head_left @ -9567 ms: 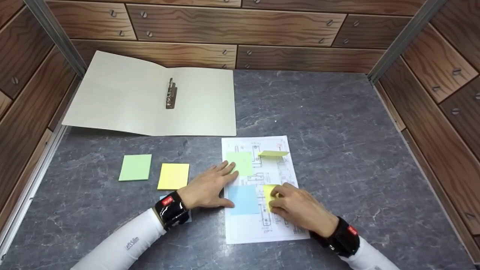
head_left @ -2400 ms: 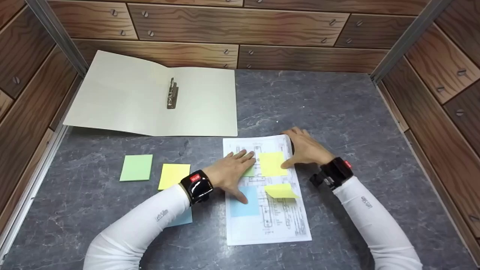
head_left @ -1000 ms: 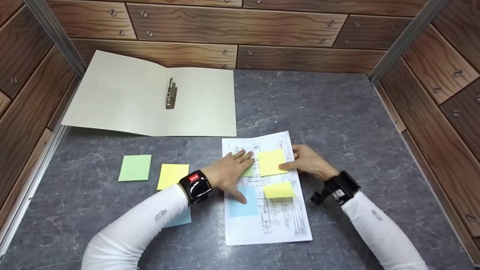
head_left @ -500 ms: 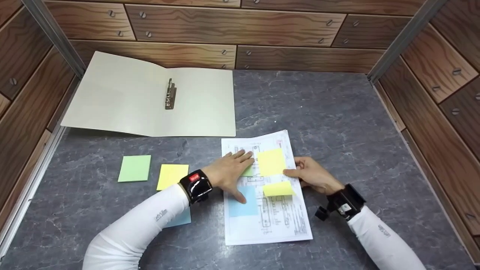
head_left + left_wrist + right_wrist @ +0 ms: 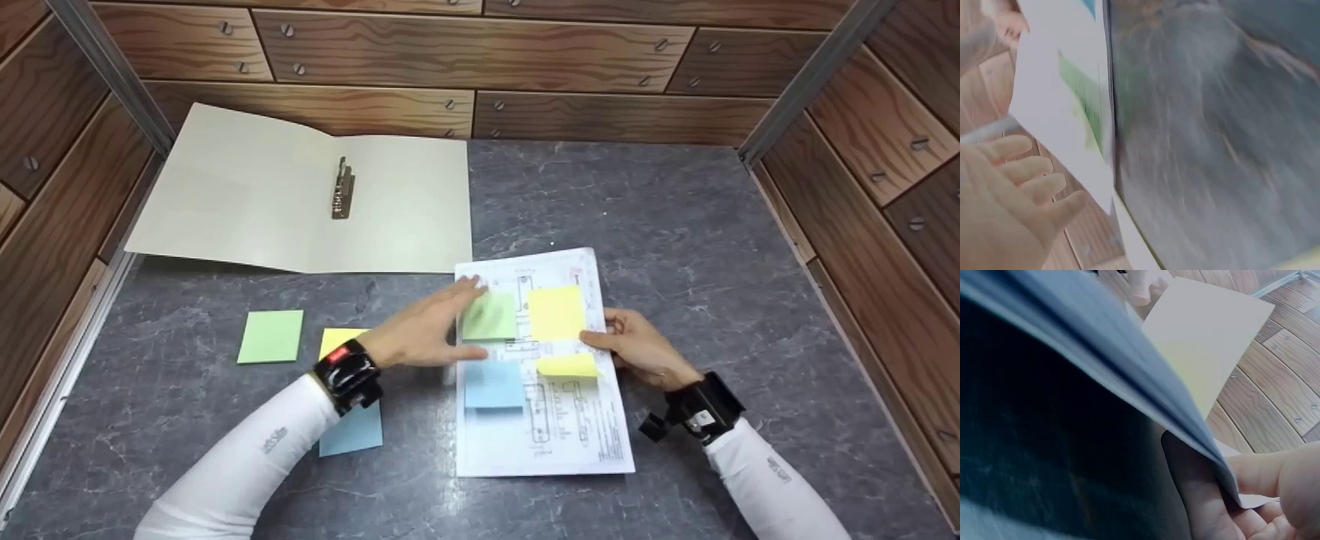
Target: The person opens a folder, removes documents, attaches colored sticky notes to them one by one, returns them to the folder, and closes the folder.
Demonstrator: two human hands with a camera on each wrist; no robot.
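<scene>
A stack of printed drawing sheets [image 5: 502, 454] is tilted up off the grey table, its right edge pinched by my right hand [image 5: 637, 346]. In the right wrist view the thumb lies on top and the fingers [image 5: 1199, 495] are under several layered sheets [image 5: 1162, 394]. My left hand [image 5: 420, 328], blurred, has its fingers extended by the stack's left edge; in the left wrist view the palm [image 5: 1005, 214] faces the sheets with nothing in it. Stuck on the top sheet are a green sticky note [image 5: 495, 324], a blue one [image 5: 493, 386], a flat yellow one [image 5: 556, 311] and a curling yellow one [image 5: 568, 366].
An open cream folder [image 5: 409, 202] with a metal binder clip mechanism [image 5: 343, 191] lies at the back left. A green note pad [image 5: 271, 337] sits left, beside a yellow pad [image 5: 336, 341] and a blue pad [image 5: 351, 436] partly under my left arm. Wood-patterned walls enclose the table.
Earlier my left hand lay flat on the sheets; it has now slid left to their edge. My right hand took hold of the right edge, and the stack has risen and shifted slightly right.
</scene>
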